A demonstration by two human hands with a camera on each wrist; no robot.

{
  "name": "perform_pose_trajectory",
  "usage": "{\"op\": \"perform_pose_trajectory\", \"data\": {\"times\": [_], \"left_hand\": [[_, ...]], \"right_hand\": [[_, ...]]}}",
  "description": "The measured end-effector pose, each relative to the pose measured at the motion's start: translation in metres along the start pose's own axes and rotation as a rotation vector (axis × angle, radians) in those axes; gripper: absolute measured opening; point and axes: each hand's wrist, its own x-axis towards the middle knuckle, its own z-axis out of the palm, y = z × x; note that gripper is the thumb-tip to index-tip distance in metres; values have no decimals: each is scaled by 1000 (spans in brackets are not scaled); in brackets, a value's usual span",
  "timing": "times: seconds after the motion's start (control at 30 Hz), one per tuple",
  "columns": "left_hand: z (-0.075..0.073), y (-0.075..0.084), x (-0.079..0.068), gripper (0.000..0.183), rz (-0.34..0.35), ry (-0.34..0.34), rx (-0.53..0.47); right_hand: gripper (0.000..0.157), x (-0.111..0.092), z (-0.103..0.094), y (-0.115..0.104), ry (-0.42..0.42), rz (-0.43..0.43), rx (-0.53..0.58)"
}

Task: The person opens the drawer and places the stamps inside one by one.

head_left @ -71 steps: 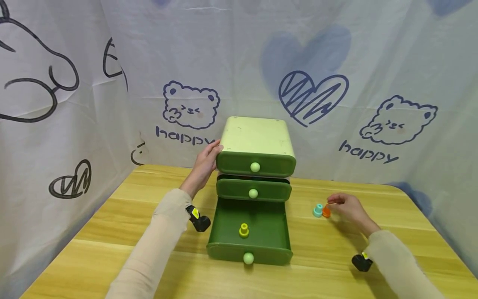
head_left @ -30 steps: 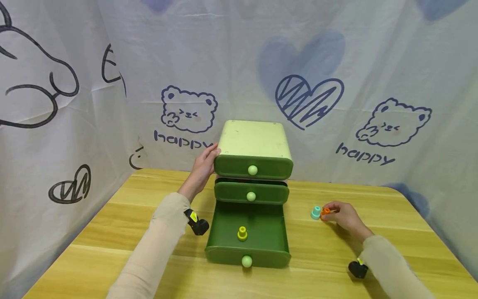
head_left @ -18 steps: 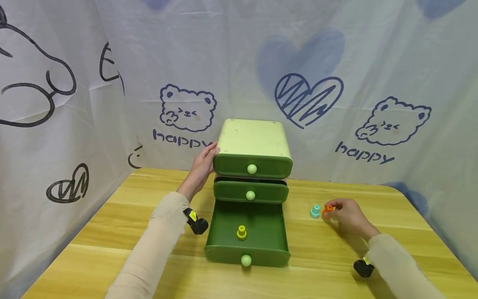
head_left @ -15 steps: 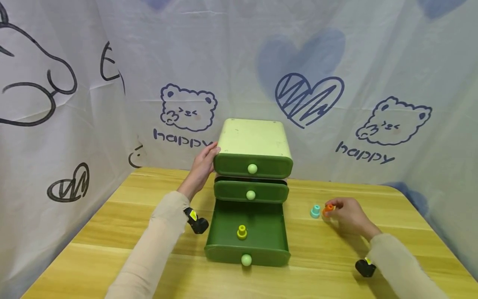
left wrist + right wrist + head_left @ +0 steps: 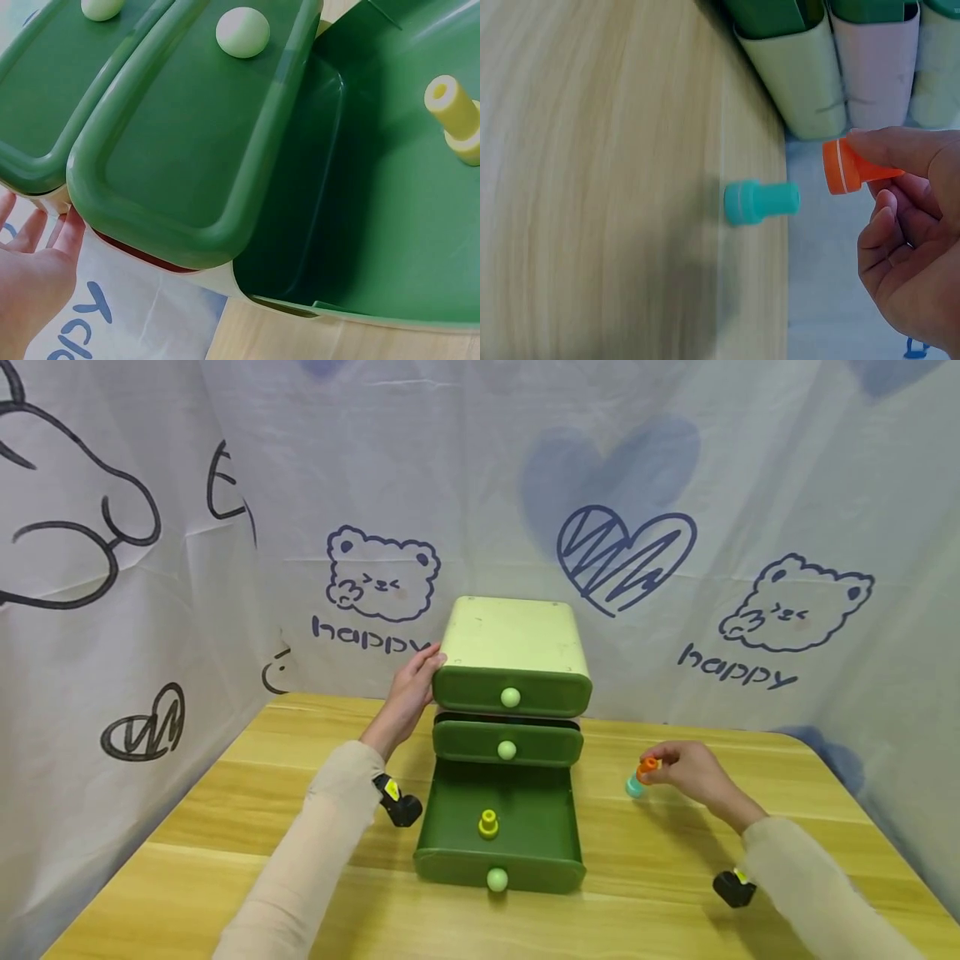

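Observation:
My right hand (image 5: 692, 770) pinches an orange stepped peg (image 5: 841, 166) between thumb and fingers, wide base down, raised off the table. A turquoise peg (image 5: 759, 201) of similar shape stands upright on the table just below it; in the head view the orange one overlaps its top. My left hand (image 5: 408, 695) rests with extended fingers against the left side of a small drawer cabinet (image 5: 517, 631) with a pale yellow-green top and green drawer fronts. Its bottom drawer (image 5: 536, 814) is pulled well out, and a yellow peg (image 5: 488, 825) stands inside.
The middle drawer (image 5: 543, 742) sticks out slightly, while the top drawer (image 5: 551, 693) sits closed. Behind the wooden table (image 5: 645, 885) hangs a pale printed cloth (image 5: 495, 460), which also runs along both sides.
My right hand has taken hold of the orange peg, lifted it off the table and moved it left over the turquoise one. My left hand stays on the cabinet.

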Motion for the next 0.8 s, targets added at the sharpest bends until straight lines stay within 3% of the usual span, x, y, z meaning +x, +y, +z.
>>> {"op": "perform_pose_trajectory", "data": {"times": [0.5, 0.8], "left_hand": [[1, 0, 0, 57, 10, 4, -18], [1, 0, 0, 56, 6, 10, -19]], "right_hand": [[19, 1, 23, -31, -100, -152, -37], [21, 0, 32, -44, -140, -249, -70]]}}
